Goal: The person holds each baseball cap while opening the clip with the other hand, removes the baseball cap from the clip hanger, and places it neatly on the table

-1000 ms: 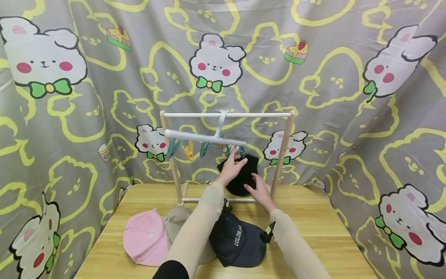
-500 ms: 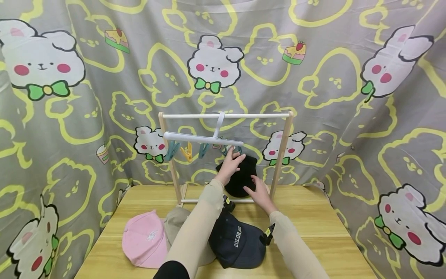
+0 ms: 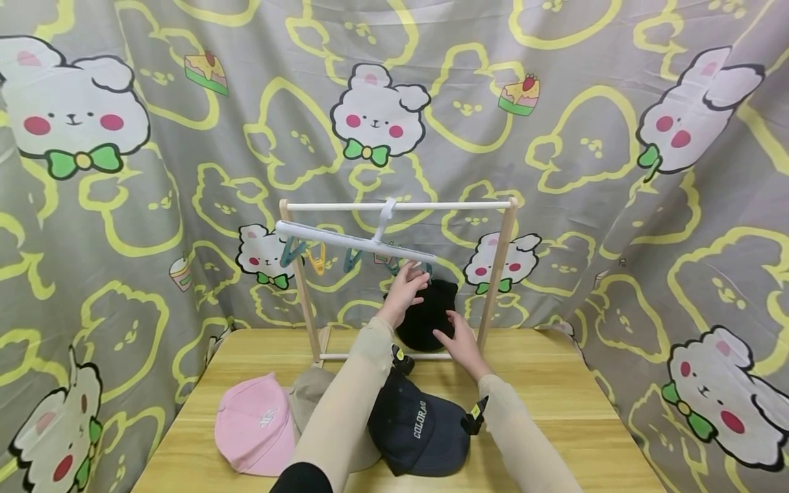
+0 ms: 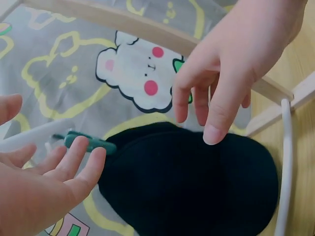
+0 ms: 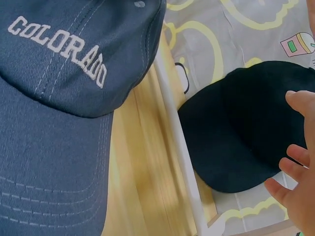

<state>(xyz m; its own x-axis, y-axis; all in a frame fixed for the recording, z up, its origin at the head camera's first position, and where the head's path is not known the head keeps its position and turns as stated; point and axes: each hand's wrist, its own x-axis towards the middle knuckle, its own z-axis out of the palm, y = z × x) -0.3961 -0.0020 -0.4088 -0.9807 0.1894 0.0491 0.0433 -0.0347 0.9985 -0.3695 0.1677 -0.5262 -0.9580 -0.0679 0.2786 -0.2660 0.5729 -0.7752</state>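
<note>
A black cap (image 3: pixel 425 323) hangs by a teal clothespin (image 4: pixel 98 144) from the right end of a white clip hanger (image 3: pixel 345 237). The hanger tilts, its left end higher. My left hand (image 3: pixel 403 293) is beside the clothespin, fingers spread; in the left wrist view the fingertips (image 4: pixel 93 164) lie against or just in front of it, and I cannot tell which. Loosely bent, my right hand (image 3: pixel 465 344) stays at the cap's right side, gripping nothing. The right wrist view shows the cap (image 5: pixel 236 132) with its brim downward.
The hanger hooks over the top bar (image 3: pixel 456 205) of a wooden rack. Other clothespins, including a yellow one (image 3: pixel 317 259), hang leftward. A pink cap (image 3: pixel 255 424), a beige cap (image 3: pixel 308 390) and a navy COLORADO cap (image 3: pixel 425 431) lie on the wooden table (image 3: pixel 555 404) in front.
The hanger's left end has swung up and left, and its right end has dipped slightly. My left hand has shifted a little left and down; the right has barely moved.
</note>
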